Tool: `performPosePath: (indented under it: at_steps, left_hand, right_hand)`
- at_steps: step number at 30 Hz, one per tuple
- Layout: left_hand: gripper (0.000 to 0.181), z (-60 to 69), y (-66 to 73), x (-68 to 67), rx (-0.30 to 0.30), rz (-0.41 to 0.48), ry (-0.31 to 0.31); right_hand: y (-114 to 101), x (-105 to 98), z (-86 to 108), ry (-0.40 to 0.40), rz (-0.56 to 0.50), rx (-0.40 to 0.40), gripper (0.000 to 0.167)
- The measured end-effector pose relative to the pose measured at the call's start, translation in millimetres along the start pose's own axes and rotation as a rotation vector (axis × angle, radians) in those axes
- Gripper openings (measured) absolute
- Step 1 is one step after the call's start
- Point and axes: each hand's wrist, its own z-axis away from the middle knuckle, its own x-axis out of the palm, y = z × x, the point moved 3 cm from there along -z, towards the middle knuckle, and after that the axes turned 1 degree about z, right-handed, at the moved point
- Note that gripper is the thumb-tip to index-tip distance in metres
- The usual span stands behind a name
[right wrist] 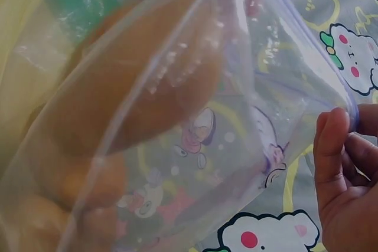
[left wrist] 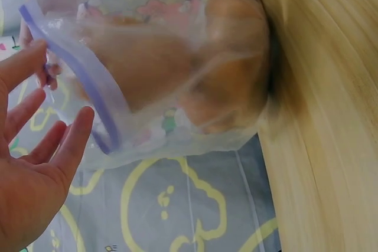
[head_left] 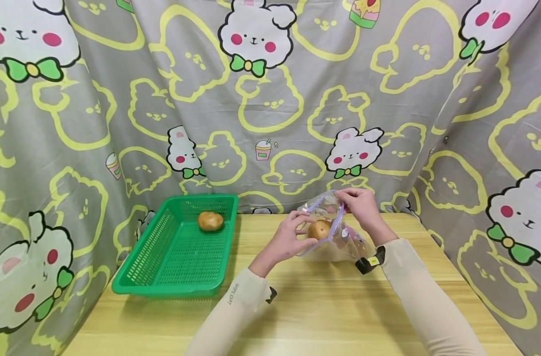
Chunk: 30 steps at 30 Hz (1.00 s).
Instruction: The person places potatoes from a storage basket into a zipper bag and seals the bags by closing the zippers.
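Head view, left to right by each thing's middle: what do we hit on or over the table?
Green perforated plastic basket → brown oval potato inside it → left hand → clear, purple-edged plastic bag → right hand.

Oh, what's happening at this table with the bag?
A person is handling a clear, printed bag with a purple rim. Their right hand pinches the rim, while their left hand is at the open mouth, fingers spread. Brown potatoes show inside through the plastic. To the left, a green basket sits on the wooden table, with a single potato in it.
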Motion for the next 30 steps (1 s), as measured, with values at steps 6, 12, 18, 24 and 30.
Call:
performPosePath:
  at_steps: [6, 12, 18, 24, 30]
  left_hand:
    - [0.037, 0.2, 1.6, -3.5, -0.011, 0.026, 0.006]
    - [0.036, 1.1, -1.0, -12.8, 0.000, 0.000, 0.016]
    - [0.032, 4.2, -5.1, -37.0, -0.022, -0.097, 0.018]
    - [0.027, 8.7, -15.1, -76.6, -0.099, -0.199, 0.049]
    - [0.032, 15.6, -28.8, -114.8, -0.201, -0.232, 0.072]
  right_hand:
    - [-1, -1, 1.2, 0.000, -0.016, 0.005, 0.037]
    - [0, -3, 1.8, -0.003, -0.018, -0.002, 0.037]
    - [2, -3, 2.4, -0.006, -0.023, -0.017, 0.031]
    - [2, -2, 3.6, -0.008, -0.028, -0.031, 0.024]
    - [3, -1, 4.1, -0.004, -0.014, -0.040, 0.029]
